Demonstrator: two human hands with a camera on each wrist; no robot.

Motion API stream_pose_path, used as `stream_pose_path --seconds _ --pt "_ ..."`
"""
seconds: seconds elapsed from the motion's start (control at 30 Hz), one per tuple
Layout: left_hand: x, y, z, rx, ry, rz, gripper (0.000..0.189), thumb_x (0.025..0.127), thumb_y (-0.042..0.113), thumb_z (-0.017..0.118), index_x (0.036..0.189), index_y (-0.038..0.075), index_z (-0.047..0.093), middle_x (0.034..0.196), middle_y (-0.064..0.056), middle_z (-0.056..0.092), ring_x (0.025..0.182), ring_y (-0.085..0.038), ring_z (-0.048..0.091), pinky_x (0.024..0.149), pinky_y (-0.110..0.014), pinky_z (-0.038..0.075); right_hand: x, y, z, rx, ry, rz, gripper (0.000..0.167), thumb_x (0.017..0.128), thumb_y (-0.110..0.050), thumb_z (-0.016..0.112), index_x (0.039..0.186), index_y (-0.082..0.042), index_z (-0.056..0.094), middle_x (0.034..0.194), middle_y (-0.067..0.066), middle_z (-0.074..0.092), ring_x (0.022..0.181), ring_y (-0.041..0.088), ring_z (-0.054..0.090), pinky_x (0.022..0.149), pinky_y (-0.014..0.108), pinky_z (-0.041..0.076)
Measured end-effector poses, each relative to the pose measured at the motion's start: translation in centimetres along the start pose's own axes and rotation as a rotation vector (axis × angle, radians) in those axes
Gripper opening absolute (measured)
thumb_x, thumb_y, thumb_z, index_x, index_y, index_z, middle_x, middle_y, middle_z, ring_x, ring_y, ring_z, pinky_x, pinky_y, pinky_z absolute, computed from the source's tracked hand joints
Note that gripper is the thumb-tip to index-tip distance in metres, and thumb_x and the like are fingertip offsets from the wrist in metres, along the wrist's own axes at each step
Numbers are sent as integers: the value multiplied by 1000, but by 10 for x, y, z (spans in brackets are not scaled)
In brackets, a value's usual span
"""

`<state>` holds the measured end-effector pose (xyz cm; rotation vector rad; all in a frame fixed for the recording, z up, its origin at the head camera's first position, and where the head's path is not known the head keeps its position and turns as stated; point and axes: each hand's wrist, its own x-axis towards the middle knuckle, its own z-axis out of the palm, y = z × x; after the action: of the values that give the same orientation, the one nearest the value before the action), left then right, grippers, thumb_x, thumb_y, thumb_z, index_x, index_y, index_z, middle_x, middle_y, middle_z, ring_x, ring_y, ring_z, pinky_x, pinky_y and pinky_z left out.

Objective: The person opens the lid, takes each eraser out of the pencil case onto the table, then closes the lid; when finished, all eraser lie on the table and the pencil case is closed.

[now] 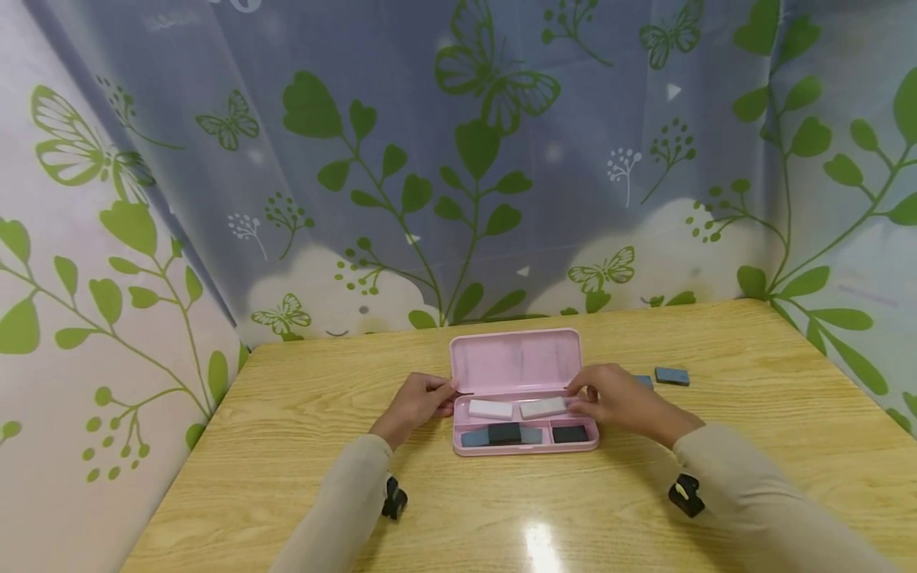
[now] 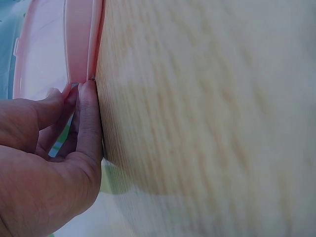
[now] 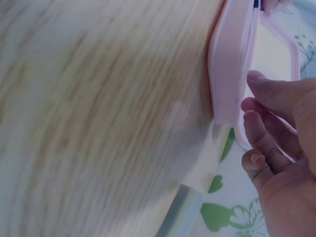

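Note:
A pink pencil case lies on the table with its lid raised at the back. Two white eraser-like blocks sit in its rear compartment. In the front left compartment a black block rests over blue-grey ones; another black block fills the front right one. My left hand pinches the lid's left corner by the hinge, its thumb on the lid. At the case's right end, my right hand has loosely bent, parted fingers close to the rim and the right white block.
Behind my right hand, a blue block lies on the wooden table, with a second blue block partly hidden by the hand. Patterned curtains stand along the table's back and sides. Black wrist mounts hang at both sleeves.

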<state>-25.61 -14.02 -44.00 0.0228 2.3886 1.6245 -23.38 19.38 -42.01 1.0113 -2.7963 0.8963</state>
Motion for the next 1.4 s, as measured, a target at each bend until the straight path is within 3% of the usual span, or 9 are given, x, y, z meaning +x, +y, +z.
stream_pose_path --seconds 0.23,0.57,1.1,1.4 --pt "0 0 -1 -7 -3 -1 28 104 18 59 114 -4 74 94 -9 72 73 -9 64 71 -23 60 6 -2 8 -15 -14 15 9 87 0 78 96 0 75 88 4 70 76 8 58 67 26 55" --pt "1 1 0 -10 3 -15 27 104 18 60 113 -4 74 93 -9 72 72 -9 64 71 -24 60 9 -4 13 -29 -20 52 12 85 -1 80 96 -1 75 84 1 67 73 8 56 64 25 53" --pt "0 2 0 -12 -4 -13 27 104 16 59 114 -5 73 92 -9 71 72 -9 64 70 -23 60 10 -2 14 -69 -11 -14 10 84 5 78 89 -4 78 85 1 70 78 13 64 70 30 58" --pt "1 0 -1 -6 2 -18 27 104 17 59 114 -4 74 92 -8 71 71 -9 64 70 -23 59 11 -3 14 -32 -20 5 12 85 7 76 90 -3 78 86 3 72 76 10 62 67 27 57"
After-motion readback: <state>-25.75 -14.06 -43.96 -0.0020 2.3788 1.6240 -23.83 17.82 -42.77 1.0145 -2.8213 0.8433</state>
